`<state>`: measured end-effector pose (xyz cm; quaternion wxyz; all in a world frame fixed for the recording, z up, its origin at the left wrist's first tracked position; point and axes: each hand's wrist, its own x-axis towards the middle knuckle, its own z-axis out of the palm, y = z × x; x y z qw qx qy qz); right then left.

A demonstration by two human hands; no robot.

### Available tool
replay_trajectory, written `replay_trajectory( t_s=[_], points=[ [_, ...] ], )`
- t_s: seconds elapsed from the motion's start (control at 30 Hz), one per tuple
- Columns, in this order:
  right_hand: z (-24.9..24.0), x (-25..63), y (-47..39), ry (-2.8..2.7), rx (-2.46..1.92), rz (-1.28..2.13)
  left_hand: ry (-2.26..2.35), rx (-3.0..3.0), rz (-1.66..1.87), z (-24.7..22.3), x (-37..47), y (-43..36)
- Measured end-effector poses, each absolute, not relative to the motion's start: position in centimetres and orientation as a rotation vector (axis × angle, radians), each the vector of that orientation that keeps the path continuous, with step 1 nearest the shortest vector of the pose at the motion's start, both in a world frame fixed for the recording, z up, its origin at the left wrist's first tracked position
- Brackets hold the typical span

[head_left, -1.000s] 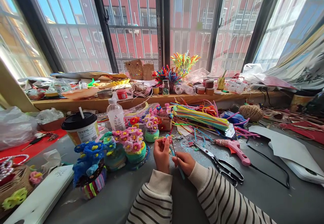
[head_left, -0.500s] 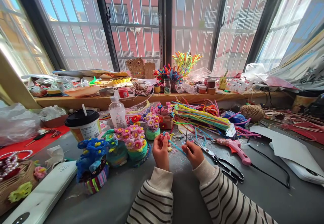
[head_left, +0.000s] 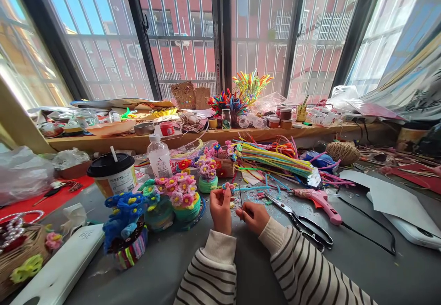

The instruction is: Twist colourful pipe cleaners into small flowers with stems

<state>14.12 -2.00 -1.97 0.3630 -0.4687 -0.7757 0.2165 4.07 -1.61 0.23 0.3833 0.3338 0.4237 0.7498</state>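
Note:
Between the thumb and fingers of my left hand (head_left: 221,208) is a small pink and blue pipe-cleaner flower (head_left: 227,186). A light blue pipe cleaner (head_left: 253,189) stretches rightward from beside the flower, apart from my right hand, and seems joined to it. My right hand (head_left: 255,217) is closed on a thin dark rod (head_left: 240,195), which points upward just right of the flower; its exact kind is unclear. Left of my hands stand pots of fuzzy flowers, one with pink flowers (head_left: 182,189) and one with blue flowers (head_left: 126,208).
Black-handled scissors (head_left: 312,229) and a pink glue gun (head_left: 322,204) with a black cord lie to the right. Behind is a bundle of pipe cleaners (head_left: 275,155). A lidded cup (head_left: 112,174) and a plastic bottle (head_left: 159,158) stand left. A power bank (head_left: 65,263) lies front left.
My right hand has moved left and slightly down with the rod, nearer my left hand. The blue pipe cleaner, earlier slanting down to my right hand, now points level to the right.

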Motion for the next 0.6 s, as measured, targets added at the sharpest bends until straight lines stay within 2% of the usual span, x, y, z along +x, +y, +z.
replay_trajectory(
  t_s=[0.6],
  points=[
    [-2.4,13.79,-1.57,-2.048,-1.118,0.678,1.173,1.006,1.887,0.2,4.26,-2.04]
  ],
)
